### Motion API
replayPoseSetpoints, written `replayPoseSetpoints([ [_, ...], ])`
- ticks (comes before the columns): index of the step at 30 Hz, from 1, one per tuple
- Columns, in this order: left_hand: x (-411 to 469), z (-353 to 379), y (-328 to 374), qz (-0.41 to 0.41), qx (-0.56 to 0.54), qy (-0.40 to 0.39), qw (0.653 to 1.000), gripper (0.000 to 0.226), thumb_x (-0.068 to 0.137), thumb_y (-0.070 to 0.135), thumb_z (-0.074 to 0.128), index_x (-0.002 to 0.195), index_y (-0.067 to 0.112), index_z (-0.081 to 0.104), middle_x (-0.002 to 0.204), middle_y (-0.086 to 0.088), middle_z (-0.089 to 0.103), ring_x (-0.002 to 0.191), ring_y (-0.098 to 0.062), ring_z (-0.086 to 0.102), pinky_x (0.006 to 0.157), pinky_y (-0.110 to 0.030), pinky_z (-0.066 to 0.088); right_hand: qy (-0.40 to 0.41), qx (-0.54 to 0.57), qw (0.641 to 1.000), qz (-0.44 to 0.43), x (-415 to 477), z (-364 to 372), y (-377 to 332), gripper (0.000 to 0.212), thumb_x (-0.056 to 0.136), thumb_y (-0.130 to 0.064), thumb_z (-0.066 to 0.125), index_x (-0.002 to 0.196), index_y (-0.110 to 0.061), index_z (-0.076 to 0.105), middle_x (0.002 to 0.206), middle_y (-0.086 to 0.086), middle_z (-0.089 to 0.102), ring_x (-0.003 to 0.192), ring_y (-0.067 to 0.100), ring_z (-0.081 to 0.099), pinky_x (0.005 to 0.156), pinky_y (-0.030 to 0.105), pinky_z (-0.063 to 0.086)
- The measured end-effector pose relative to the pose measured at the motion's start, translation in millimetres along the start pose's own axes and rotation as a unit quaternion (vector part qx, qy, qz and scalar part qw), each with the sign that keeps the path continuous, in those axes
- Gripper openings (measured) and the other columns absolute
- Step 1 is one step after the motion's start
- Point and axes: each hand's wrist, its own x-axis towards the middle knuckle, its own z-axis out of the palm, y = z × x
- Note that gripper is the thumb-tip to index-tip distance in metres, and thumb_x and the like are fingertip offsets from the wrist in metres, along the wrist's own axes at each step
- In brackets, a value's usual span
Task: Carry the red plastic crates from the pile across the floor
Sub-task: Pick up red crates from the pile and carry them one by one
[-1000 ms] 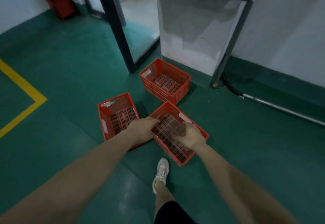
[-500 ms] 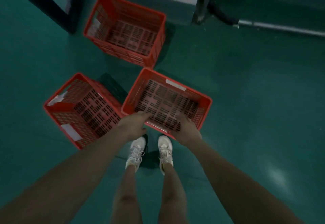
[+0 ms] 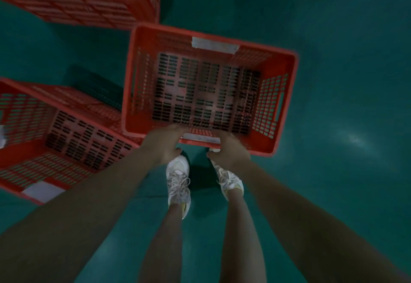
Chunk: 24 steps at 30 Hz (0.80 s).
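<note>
Green painted floor is recorded across the whole view, dimly lit, with a pale sheen towards the right. One red plastic crate is observed at the centre, open side up, its slotted base and perforated walls in full view. It is held by the rim of its near long wall. The left hand and the right hand are set close together on that rim, with fingers curled over the edge into the crate and thumbs on the outside, so each grip is clamped round the rim. A white label is seen on the near wall between the two hands, and a second white label on the inside of the far wall. A handle slot is noted in the right short wall. The toes of the left shoe and the right shoe, both white and laced, are covered by the crate's near edge. Its near-left corner overlaps the rim of a second red crate, which lies at the left and bears a white patch on its near wall. Whether the held crate is clear of the floor cannot be told for certain. A third red crate is cut off by the top-left edge, with one corner just beside the held crate's far-left corner. Contact between the two cannot be told.
</note>
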Motion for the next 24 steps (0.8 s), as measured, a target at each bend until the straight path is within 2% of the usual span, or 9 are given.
replayPoseSetpoints([
  [2, 14, 8, -9, 0.016, 0.029, 0.003, 0.999, 0.065, 0.085, 0.023, 0.064, 0.145, 0.026, 0.038, 0.141, -0.004, 0.046, 0.122, -0.026, 0.051, 0.095, -0.035, 0.047, 0.001, -0.027, 1.0, -0.002, 15, 11, 7, 0.066, 0.076, -0.033, 0.07, 0.137, -0.028, 0.046, 0.13, 0.002, 0.057, 0.12, 0.026, 0.053, 0.1, 0.039, 0.046],
  [4, 27, 16, -15, 0.028, 0.059, 0.008, 0.998, 0.061, 0.085, 0.021, 0.063, 0.142, 0.025, 0.042, 0.137, -0.004, 0.05, 0.12, -0.026, 0.052, 0.093, -0.034, 0.048, 0.011, -0.082, 0.996, -0.016, 28, 18, 12, 0.065, 0.074, -0.035, 0.069, 0.135, -0.031, 0.047, 0.128, -0.001, 0.059, 0.122, 0.024, 0.052, 0.112, 0.038, 0.033],
  [6, 37, 26, -22, 0.037, 0.073, 0.022, 0.996, 0.056, 0.085, 0.02, 0.063, 0.138, 0.024, 0.046, 0.133, -0.004, 0.054, 0.116, -0.026, 0.054, 0.089, -0.034, 0.049, 0.008, -0.12, 0.992, -0.031, 38, 26, 17, 0.065, 0.075, -0.037, 0.069, 0.136, -0.029, 0.046, 0.128, 0.0, 0.058, 0.123, 0.025, 0.051, 0.115, 0.038, 0.026],
  [8, 45, 35, -28, 0.045, 0.073, 0.037, 0.996, 0.052, 0.085, 0.021, 0.063, 0.135, 0.026, 0.05, 0.129, -0.002, 0.057, 0.112, -0.025, 0.057, 0.085, -0.035, 0.052, 0.0, -0.138, 0.99, -0.031, 46, 32, 20, 0.063, 0.076, -0.037, 0.07, 0.133, -0.026, 0.047, 0.126, 0.001, 0.058, 0.119, 0.027, 0.053, 0.105, 0.037, 0.039],
  [11, 52, 42, -32, 0.046, 0.053, 0.047, 0.996, 0.048, 0.085, 0.024, 0.065, 0.132, 0.025, 0.054, 0.125, -0.002, 0.06, 0.108, -0.025, 0.06, 0.083, -0.037, 0.053, 0.023, -0.171, 0.984, -0.036, 50, 40, 19, 0.048, 0.079, -0.035, 0.069, 0.124, -0.027, 0.054, 0.114, 0.001, 0.063, 0.102, 0.028, 0.062, 0.079, 0.037, 0.055],
  [14, 52, 44, -34, 0.059, 0.049, 0.038, 0.996, 0.042, 0.087, 0.023, 0.063, 0.129, 0.03, 0.058, 0.122, -0.004, 0.065, 0.107, -0.027, 0.062, 0.083, -0.039, 0.054, 0.058, -0.194, 0.978, -0.04, 49, 41, 16, 0.036, 0.085, -0.022, 0.061, 0.12, -0.027, 0.059, 0.105, 0.003, 0.067, 0.094, 0.029, 0.065, 0.071, 0.036, 0.053],
  [17, 46, 39, -31, 0.064, 0.063, 0.033, 0.995, 0.046, 0.088, 0.019, 0.061, 0.132, 0.032, 0.056, 0.121, -0.008, 0.066, 0.107, -0.031, 0.063, 0.084, -0.04, 0.053, 0.053, -0.199, 0.978, -0.029, 44, 35, 10, 0.032, 0.088, -0.011, 0.054, 0.117, -0.024, 0.061, 0.101, 0.005, 0.068, 0.093, 0.03, 0.066, 0.072, 0.037, 0.052],
  [22, 31, 2, -15, 0.077, 0.135, 0.017, 0.988, 0.052, 0.093, 0.018, 0.052, 0.14, 0.041, 0.046, 0.114, -0.009, 0.067, 0.1, -0.03, 0.064, 0.08, -0.035, 0.053, 0.034, -0.21, 0.977, -0.013, 24, 4, -4, 0.018, 0.089, -0.009, 0.053, 0.099, -0.018, 0.065, 0.095, 0.004, 0.067, 0.089, 0.027, 0.065, 0.065, 0.031, 0.045],
  [24, 21, -19, -2, 0.073, 0.153, 0.007, 0.985, 0.045, 0.093, 0.019, 0.051, 0.135, 0.036, 0.052, 0.114, -0.007, 0.066, 0.102, -0.028, 0.063, 0.081, -0.034, 0.051, 0.023, -0.221, 0.975, -0.007, 10, -17, -11, 0.017, 0.09, -0.009, 0.053, 0.098, -0.017, 0.066, 0.097, 0.004, 0.067, 0.092, 0.027, 0.064, 0.066, 0.032, 0.043],
])
